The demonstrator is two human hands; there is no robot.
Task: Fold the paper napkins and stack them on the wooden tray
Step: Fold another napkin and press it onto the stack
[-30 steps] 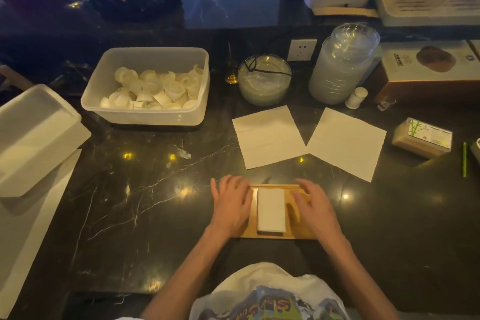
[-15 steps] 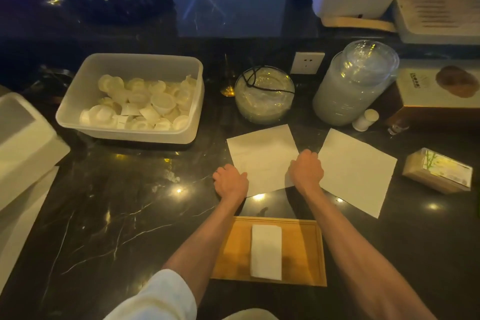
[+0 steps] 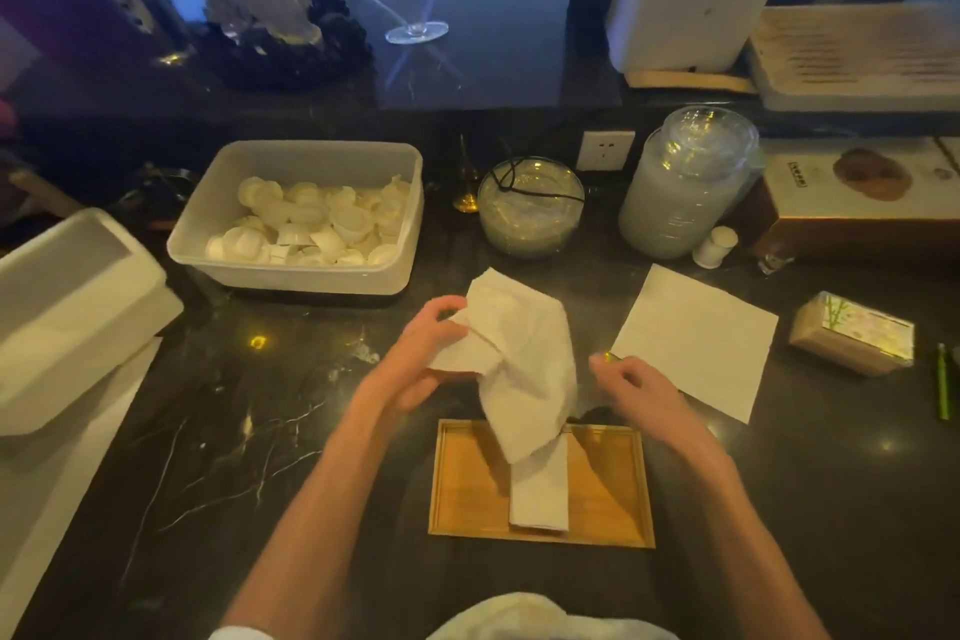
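My left hand [image 3: 415,359] grips a white paper napkin [image 3: 524,369] lifted off the counter; it hangs crumpled and drapes down over the far edge of the wooden tray [image 3: 467,483]. My right hand [image 3: 639,395] hovers just right of the napkin with fingers apart, holding nothing. On the tray lies one folded napkin [image 3: 540,499], a narrow white rectangle, its far end hidden by the hanging napkin. Another napkin [image 3: 696,338] lies flat and unfolded on the dark marble counter to the right.
A plastic tub of small white cups [image 3: 311,218] stands at the back left, a glass bowl [image 3: 530,208] and a lidded jar [image 3: 680,187] behind the napkins. A tissue pack [image 3: 852,333] and green pen [image 3: 943,385] lie at right, white containers [image 3: 67,307] at left.
Both hands went from the tray to the flat left napkin; my left hand has lifted it, crumpled, off the counter. My right hand has let go and drawn back to the right.
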